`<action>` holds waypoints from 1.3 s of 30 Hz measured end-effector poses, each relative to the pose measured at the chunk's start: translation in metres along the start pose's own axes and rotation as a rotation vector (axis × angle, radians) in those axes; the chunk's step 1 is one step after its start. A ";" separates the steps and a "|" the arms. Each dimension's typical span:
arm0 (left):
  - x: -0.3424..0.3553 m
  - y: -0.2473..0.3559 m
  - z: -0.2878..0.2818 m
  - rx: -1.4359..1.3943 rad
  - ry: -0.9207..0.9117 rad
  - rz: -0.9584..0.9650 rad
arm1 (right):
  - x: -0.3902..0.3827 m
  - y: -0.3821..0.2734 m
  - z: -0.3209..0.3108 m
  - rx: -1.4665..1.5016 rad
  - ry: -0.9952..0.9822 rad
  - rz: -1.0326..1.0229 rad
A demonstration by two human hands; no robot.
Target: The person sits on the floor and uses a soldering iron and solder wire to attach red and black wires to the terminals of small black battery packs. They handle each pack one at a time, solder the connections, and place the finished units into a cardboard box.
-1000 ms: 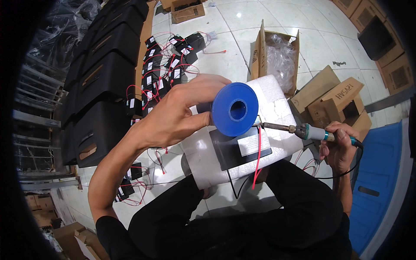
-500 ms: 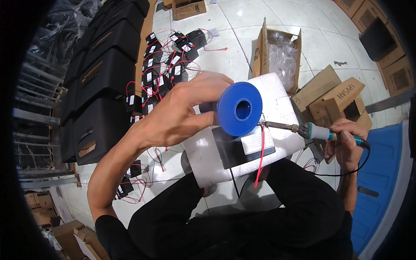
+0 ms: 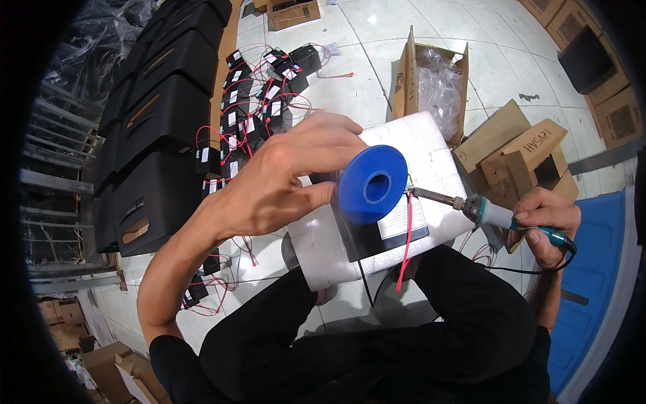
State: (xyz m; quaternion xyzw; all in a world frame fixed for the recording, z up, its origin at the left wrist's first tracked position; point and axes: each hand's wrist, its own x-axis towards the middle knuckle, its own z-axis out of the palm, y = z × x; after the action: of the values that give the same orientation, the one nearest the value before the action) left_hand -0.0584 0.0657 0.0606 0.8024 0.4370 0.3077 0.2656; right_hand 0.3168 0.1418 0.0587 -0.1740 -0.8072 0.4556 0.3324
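My left hand (image 3: pixel 286 172) is closed around a blue solder spool (image 3: pixel 351 192), whose round flange faces up over the work. In my right hand (image 3: pixel 550 219) is a soldering iron (image 3: pixel 496 214) with a pale grip and teal ends. Its tip reaches the end of a red wire (image 3: pixel 406 252), just right of the spool. Below lies a black battery (image 3: pixel 355 242) with a white label, partly covered by the spool. From its near edge hangs a black wire (image 3: pixel 365 283). The battery rests on a white foam block (image 3: pixel 437 161) near my knees. The solder strand at the tip is too small to make out.
Several wired black batteries (image 3: pixel 234 121) lie on the tiled floor at left, beside stacked black cases (image 3: pixel 165 118). A carton (image 3: pixel 402 94) holding clear plastic stands beyond the foam; opened cardboard boxes (image 3: pixel 501 172) and a blue panel (image 3: pixel 595 262) are at right.
The spool has tilted and dropped slightly in my left hand. My right hand has shifted a little lower and to the right, so the iron slants more steeply; its tip stays near the red wire.
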 end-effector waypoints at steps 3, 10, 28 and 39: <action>0.000 0.000 -0.001 0.005 -0.006 0.016 | 0.000 0.000 -0.001 -0.022 -0.015 -0.035; 0.000 0.000 -0.001 0.027 -0.007 0.036 | 0.004 -0.005 -0.004 -0.118 -0.105 -0.125; 0.009 0.005 -0.003 0.178 -0.008 0.166 | 0.015 -0.014 -0.011 -0.219 -0.206 -0.149; 0.008 0.006 -0.005 0.102 -0.007 0.089 | 0.014 -0.008 -0.009 -0.187 -0.143 -0.167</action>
State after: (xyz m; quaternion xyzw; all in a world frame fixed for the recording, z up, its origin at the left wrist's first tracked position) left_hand -0.0552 0.0706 0.0703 0.8345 0.4152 0.2937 0.2121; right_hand 0.3131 0.1519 0.0745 -0.1036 -0.8795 0.3604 0.2929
